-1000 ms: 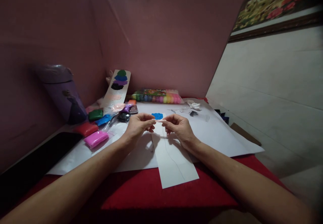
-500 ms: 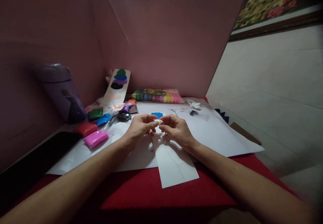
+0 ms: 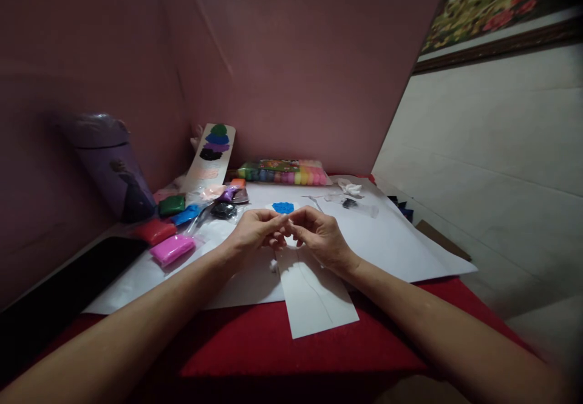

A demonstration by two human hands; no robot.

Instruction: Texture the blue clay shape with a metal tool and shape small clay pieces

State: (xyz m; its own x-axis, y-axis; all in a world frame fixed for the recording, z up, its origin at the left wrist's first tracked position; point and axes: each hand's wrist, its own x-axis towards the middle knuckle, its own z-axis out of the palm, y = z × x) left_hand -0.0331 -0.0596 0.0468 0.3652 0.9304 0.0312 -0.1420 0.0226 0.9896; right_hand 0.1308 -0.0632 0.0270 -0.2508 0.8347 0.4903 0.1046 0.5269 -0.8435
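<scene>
My left hand (image 3: 253,231) and my right hand (image 3: 317,234) meet fingertip to fingertip over a narrow white paper strip (image 3: 314,291) that lies on a red cloth (image 3: 255,346). Both pinch a small pale piece of clay (image 3: 288,228) between them, mostly hidden by the fingers. A flat blue clay shape (image 3: 283,208) is stuck on the strip's far end, just beyond my fingers. A tiny white crumb (image 3: 273,265) lies below my left hand.
Clay packets lie at the left: pink (image 3: 172,249), red (image 3: 153,231), green (image 3: 172,205), blue (image 3: 186,214), black (image 3: 223,210). A purple tumbler (image 3: 113,170) and a black phone (image 3: 59,294) stand further left. A multicoloured clay pack (image 3: 285,173) and a card with clay shapes (image 3: 213,155) lean by the wall.
My hands have drawn together: the pale clay, stretched between them a second ago, is now bunched between touching fingertips, slightly lower over the strip.
</scene>
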